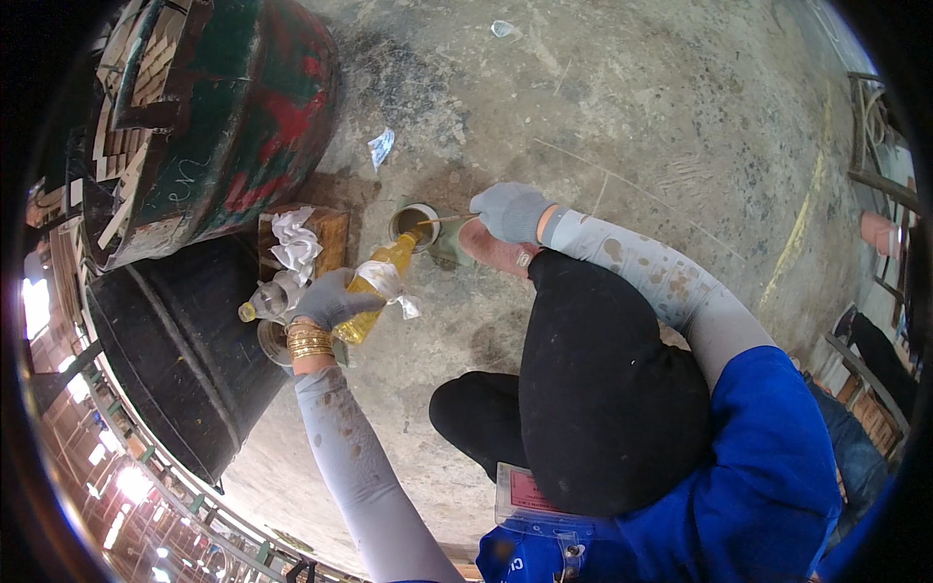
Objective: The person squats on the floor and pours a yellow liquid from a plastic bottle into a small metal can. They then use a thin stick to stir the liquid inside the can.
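My left hand, in a grey glove, is closed around a clear bottle of yellow liquid. White cloth is wrapped round the bottle. The bottle is tilted, its neck at the mouth of a round can on the floor. A thin stick leans out over the can's rim toward my right hand. That gloved hand is curled just above my pinkish shoe; its fingertips are turned away, and I cannot see what they hold, if anything.
Left of the can stand a wooden block with crumpled white paper, another clear bottle and a second can. A black drum and a green-and-red drum rise beyond. A paper scrap lies on the concrete floor.
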`<state>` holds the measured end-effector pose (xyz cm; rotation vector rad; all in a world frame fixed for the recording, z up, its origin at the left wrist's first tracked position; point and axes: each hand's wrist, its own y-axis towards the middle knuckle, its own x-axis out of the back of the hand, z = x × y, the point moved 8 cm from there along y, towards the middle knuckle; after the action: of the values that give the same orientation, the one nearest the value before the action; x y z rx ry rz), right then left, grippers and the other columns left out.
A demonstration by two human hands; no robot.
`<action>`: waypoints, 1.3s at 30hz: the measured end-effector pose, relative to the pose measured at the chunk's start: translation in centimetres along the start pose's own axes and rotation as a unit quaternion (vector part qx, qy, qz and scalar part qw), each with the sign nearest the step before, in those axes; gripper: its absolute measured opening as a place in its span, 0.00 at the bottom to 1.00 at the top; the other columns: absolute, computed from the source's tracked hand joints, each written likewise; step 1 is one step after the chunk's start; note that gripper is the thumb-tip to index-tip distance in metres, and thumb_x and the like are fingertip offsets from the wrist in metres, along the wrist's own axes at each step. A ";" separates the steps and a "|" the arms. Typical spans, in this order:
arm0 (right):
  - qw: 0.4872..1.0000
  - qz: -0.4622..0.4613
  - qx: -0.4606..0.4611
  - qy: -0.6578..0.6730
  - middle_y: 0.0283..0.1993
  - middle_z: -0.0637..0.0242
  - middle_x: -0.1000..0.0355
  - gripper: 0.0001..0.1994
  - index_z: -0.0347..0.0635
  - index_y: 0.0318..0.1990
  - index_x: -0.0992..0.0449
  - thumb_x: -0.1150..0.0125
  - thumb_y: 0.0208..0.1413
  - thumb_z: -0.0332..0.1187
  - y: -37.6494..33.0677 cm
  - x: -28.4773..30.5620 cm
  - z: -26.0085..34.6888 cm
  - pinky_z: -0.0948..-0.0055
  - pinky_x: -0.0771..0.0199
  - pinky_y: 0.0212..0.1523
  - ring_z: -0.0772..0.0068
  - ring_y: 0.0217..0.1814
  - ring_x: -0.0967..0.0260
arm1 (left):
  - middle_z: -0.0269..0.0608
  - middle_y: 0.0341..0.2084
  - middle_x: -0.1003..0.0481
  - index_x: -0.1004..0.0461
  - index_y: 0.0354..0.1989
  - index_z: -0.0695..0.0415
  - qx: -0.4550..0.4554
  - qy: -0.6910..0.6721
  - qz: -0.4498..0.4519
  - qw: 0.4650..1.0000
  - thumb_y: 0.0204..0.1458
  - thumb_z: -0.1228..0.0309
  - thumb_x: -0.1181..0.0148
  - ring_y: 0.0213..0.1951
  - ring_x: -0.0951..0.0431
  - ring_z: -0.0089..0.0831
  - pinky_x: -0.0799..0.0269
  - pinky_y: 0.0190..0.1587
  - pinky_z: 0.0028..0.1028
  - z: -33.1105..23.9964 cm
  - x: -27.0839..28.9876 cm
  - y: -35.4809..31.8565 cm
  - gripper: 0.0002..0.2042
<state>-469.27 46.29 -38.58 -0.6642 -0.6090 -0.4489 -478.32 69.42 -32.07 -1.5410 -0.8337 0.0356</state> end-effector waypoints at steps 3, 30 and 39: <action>1.000 0.007 -0.012 0.005 0.34 0.55 0.27 0.09 0.46 0.34 0.25 0.52 0.50 0.33 0.0 0.1 0.0 0.56 0.32 0.38 0.50 0.38 0.29 | 0.49 0.31 0.23 0.24 0.38 0.61 0.000 0.022 -0.005 1.000 0.28 0.50 0.34 0.36 0.22 0.40 0.30 0.40 0.32 -0.4 0.4 0.2 0.30; 1.000 0.015 -0.012 0.019 0.34 0.55 0.27 0.10 0.46 0.36 0.25 0.53 0.50 0.33 0.0 0.0 -0.3 0.55 0.33 0.38 0.50 0.39 0.30 | 0.50 0.36 0.24 0.28 0.42 0.62 -0.072 -0.052 -0.081 0.993 0.32 0.60 0.34 0.40 0.24 0.40 0.31 0.44 0.31 1.4 -0.4 -0.7 0.27; 0.995 0.018 -0.001 0.102 0.35 0.52 0.28 0.12 0.43 0.39 0.25 0.53 0.51 0.34 0.3 -1.7 -1.1 0.56 0.34 0.41 0.48 0.40 0.31 | 0.44 0.40 0.25 0.32 0.48 0.66 -0.105 -0.288 -0.077 0.949 0.38 0.67 0.33 0.41 0.26 0.29 0.32 0.46 0.27 3.6 -5.1 -0.1 0.27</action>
<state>-469.98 46.07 -40.52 -0.6215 -0.4036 -0.4775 -483.85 69.88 -34.88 -1.6838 -1.4579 0.3038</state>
